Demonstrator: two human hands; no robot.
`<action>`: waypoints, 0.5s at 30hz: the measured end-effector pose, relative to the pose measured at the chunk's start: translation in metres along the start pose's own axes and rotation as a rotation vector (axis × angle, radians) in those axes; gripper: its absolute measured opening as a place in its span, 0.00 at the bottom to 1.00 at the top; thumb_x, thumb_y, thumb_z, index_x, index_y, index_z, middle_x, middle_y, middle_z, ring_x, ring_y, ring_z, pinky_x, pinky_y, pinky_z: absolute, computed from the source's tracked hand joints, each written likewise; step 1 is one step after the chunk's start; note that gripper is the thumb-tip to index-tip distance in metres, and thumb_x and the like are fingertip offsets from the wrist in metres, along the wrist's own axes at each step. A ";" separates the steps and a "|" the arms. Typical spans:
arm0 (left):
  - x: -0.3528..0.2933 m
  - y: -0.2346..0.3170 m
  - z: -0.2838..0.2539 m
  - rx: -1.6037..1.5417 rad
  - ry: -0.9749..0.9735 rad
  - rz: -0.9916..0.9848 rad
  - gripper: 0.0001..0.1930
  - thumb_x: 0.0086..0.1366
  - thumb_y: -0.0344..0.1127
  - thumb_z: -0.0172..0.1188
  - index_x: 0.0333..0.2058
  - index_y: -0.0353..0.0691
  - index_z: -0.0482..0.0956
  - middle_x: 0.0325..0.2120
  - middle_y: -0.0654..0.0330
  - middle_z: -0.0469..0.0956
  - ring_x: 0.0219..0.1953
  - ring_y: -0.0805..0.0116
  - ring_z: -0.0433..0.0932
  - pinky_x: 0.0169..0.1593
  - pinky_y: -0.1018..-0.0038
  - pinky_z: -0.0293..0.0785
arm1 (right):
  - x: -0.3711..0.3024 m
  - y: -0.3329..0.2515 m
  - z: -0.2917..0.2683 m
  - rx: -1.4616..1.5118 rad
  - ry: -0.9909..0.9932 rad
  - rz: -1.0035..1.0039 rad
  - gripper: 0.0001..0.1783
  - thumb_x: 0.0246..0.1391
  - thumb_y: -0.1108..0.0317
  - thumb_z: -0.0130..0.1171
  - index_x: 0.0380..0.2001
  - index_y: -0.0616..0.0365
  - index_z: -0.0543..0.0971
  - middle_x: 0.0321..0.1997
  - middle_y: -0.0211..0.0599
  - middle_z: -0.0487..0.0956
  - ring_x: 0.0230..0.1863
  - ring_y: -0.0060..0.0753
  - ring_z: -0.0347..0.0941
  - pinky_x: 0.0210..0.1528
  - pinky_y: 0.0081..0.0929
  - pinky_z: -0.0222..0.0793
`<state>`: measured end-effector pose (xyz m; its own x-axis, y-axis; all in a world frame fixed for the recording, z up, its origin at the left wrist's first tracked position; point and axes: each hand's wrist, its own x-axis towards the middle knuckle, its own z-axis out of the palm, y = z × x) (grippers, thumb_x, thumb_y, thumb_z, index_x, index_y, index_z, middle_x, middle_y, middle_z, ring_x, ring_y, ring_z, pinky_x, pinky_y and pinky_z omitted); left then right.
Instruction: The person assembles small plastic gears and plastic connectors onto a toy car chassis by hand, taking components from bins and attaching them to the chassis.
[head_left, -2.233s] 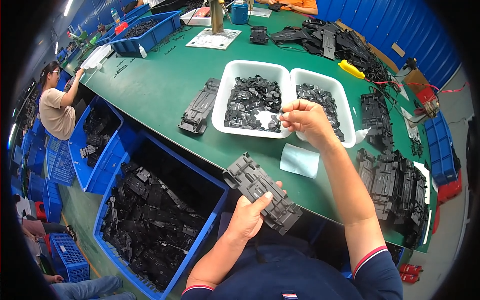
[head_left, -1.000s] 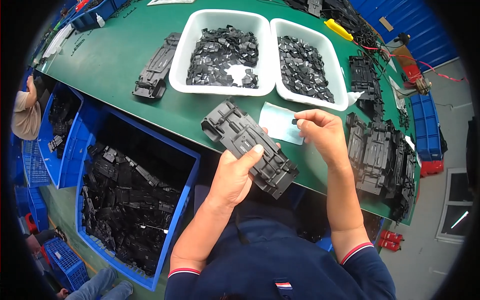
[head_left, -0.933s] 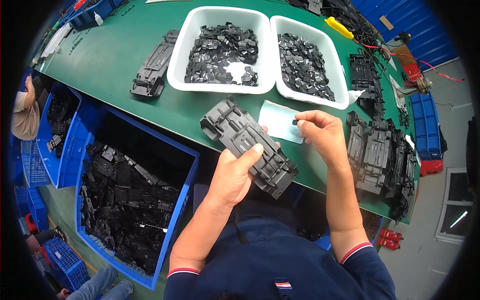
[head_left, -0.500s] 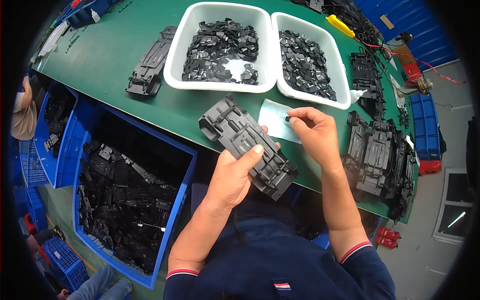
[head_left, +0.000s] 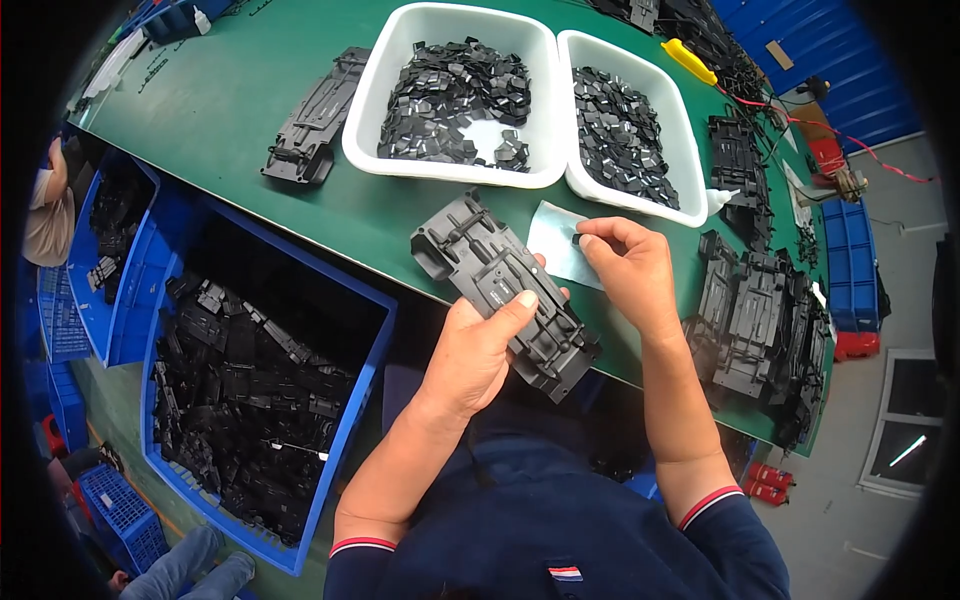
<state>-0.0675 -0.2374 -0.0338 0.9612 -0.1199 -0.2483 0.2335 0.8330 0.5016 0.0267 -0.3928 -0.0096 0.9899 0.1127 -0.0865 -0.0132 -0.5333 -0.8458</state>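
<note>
My left hand (head_left: 478, 350) is closed round a long black molded plastic part (head_left: 490, 265), thumb on its face and fingertips showing at its far side. The part is tilted, its upper end toward the white tubs. To its right, my right hand (head_left: 632, 270) pinches a small black plastic piece (head_left: 578, 239) between thumb and fingers, over a silvery-white sheet (head_left: 556, 232) on the green table. The small piece is apart from the long part. One white tub (head_left: 455, 174) and another white tub (head_left: 640, 208) stand beyond my hands, both holding many small black pieces.
A similar long black part (head_left: 318, 115) lies left of the tubs. Several more black parts (head_left: 755, 320) stand at the table's right end. A white bottle (head_left: 720, 197) and a yellow-handled tool (head_left: 690, 60) lie nearby. Below left, a blue bin (head_left: 330, 490) holds black parts.
The table and tubs sit slightly farther right in view. My left hand and the long part have shifted a little right; the right hand stays nearly in place with its small piece.
</note>
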 end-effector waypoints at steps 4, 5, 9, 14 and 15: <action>0.000 -0.001 0.000 0.017 0.004 -0.001 0.23 0.64 0.28 0.53 0.57 0.30 0.59 0.54 0.50 0.66 0.52 0.56 0.72 0.55 0.62 0.70 | 0.001 0.001 0.001 -0.004 -0.006 -0.013 0.09 0.50 0.73 0.58 0.34 0.65 0.81 0.25 0.27 0.78 0.26 0.12 0.68 0.28 0.13 0.64; 0.000 -0.001 0.000 0.018 0.004 0.000 0.23 0.64 0.28 0.53 0.57 0.30 0.59 0.54 0.50 0.66 0.52 0.56 0.72 0.55 0.62 0.70 | 0.002 0.002 0.001 -0.018 -0.011 -0.014 0.09 0.50 0.73 0.58 0.34 0.65 0.81 0.25 0.27 0.78 0.26 0.12 0.68 0.28 0.13 0.64; 0.000 0.000 0.001 0.022 0.008 -0.001 0.23 0.64 0.28 0.52 0.57 0.29 0.59 0.54 0.50 0.66 0.51 0.58 0.72 0.55 0.62 0.70 | 0.002 0.003 0.001 -0.063 0.002 -0.016 0.09 0.50 0.72 0.58 0.34 0.65 0.81 0.24 0.27 0.77 0.25 0.12 0.68 0.28 0.14 0.64; -0.001 0.001 0.004 -0.005 0.027 0.005 0.20 0.65 0.25 0.50 0.55 0.28 0.62 0.46 0.54 0.71 0.47 0.64 0.75 0.51 0.69 0.73 | -0.006 -0.003 -0.002 -0.127 0.049 -0.121 0.09 0.50 0.74 0.58 0.35 0.64 0.80 0.26 0.28 0.78 0.26 0.12 0.68 0.29 0.14 0.65; -0.001 0.001 0.003 0.006 0.015 0.001 0.21 0.64 0.26 0.51 0.55 0.29 0.61 0.50 0.52 0.69 0.49 0.61 0.74 0.53 0.66 0.72 | -0.010 -0.002 -0.004 -0.118 0.077 -0.223 0.08 0.50 0.75 0.58 0.35 0.64 0.80 0.27 0.29 0.78 0.26 0.13 0.69 0.29 0.14 0.65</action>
<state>-0.0677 -0.2385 -0.0303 0.9591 -0.1114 -0.2602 0.2338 0.8299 0.5066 0.0177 -0.3962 -0.0055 0.9744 0.1767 0.1392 0.2186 -0.5969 -0.7719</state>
